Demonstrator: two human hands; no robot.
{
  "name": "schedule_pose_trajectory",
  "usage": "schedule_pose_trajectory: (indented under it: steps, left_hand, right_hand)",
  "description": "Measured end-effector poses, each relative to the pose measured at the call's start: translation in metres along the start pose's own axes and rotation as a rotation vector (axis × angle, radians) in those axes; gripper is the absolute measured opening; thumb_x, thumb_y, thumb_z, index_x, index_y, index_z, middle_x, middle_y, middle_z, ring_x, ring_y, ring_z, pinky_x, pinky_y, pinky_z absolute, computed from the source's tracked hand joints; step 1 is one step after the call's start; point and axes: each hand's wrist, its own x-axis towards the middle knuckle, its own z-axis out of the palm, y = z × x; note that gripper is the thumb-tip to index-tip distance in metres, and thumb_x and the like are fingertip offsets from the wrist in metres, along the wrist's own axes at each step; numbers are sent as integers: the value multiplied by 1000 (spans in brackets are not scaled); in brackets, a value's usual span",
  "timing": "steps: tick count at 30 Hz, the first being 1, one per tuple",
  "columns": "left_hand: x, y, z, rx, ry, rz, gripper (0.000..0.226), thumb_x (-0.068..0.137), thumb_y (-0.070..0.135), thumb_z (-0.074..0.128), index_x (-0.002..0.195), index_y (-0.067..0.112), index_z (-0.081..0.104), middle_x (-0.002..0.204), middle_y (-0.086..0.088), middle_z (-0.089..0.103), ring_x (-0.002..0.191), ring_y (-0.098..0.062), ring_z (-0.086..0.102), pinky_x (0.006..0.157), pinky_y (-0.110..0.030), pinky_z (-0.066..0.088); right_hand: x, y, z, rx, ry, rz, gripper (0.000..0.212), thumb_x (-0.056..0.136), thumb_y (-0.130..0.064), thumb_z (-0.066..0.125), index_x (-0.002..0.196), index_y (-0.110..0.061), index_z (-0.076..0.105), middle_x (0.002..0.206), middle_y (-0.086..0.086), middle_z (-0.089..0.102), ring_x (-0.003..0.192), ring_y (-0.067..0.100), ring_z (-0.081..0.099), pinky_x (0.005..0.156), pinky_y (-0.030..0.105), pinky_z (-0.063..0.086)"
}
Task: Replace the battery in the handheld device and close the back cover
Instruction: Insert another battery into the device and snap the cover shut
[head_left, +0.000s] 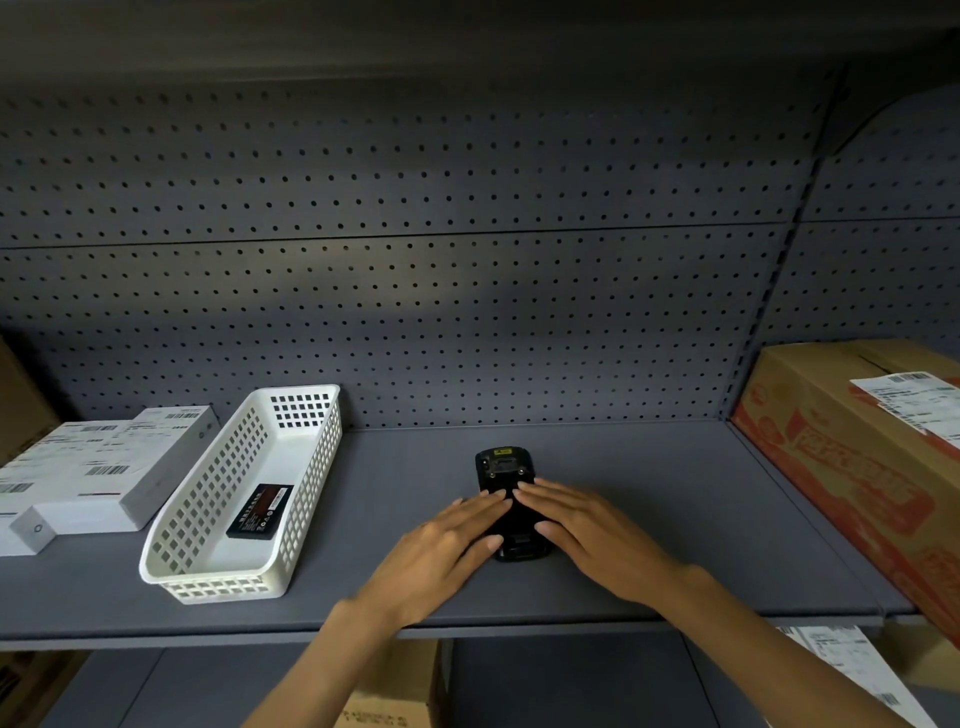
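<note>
Both hands (457, 540) (587, 535) flat on handheld device (504, 465)

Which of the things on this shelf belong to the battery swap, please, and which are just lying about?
Part of the job:
- handheld device, lying back up under both hands
- left hand and right hand, flat on it
- battery in the white basket

Just lying about:
- white flat boxes at left
- cardboard carton at right
</note>
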Motion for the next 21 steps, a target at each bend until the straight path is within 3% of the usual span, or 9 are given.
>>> schedule_pose_trajectory:
  steps: [8, 13, 15, 17, 19, 21]
  left_hand:
    - [4, -8, -2, 14, -40, 43, 52, 102, 47, 28, 152, 33, 22, 159, 19, 20, 145, 7, 14, 119, -14, 7]
    - [16, -8, -6, -58, 108, 4, 38, 101, 43, 39, 136, 36, 50, 141, 19, 50, 129, 1, 45, 109, -22, 36]
    - [23, -8, -7, -135, 190, -40, 33, 99, 40, 46, 130, 35, 53, 130, 17, 57, 121, -2, 49, 104, -26, 41]
    - [31, -12, -7, -202, 234, -98, 40, 96, 41, 50, 136, 35, 46, 135, 15, 52, 129, -5, 44, 110, -29, 37]
    - [40, -17, -8, -211, 177, -158, 57, 95, 47, 50, 147, 33, 31, 152, 14, 35, 147, -10, 20, 120, -32, 21]
    - [48, -22, -10, -163, 99, -185, 68, 95, 52, 46, 153, 30, 18, 160, 14, 17, 150, -11, -2, 123, -37, 7]
  right_hand:
    - [4, -1, -6, 10, 19, -5, 45, 104, -35, 34, 149, -29, 36, 155, -15, 34, 142, -3, 29, 116, 14, 17]
    - [21, -8, -15, 185, 124, 87, 28, 101, -31, 48, 125, -28, 63, 128, -11, 62, 119, 1, 52, 104, 23, 41]
    - [31, -10, -14, 247, 202, 111, 23, 99, -25, 52, 118, -27, 65, 119, -12, 64, 115, 1, 54, 102, 26, 44]
    - [42, -11, -10, 281, 286, 149, 23, 97, -22, 56, 118, -27, 64, 119, -13, 64, 116, 2, 54, 103, 28, 45]
    - [51, -15, -4, 290, 344, 184, 24, 95, -21, 57, 118, -27, 63, 120, -13, 63, 116, 4, 55, 102, 30, 46]
    - [57, -19, 2, 261, 354, 214, 25, 95, -23, 57, 119, -28, 63, 121, -13, 62, 118, 6, 53, 101, 31, 45]
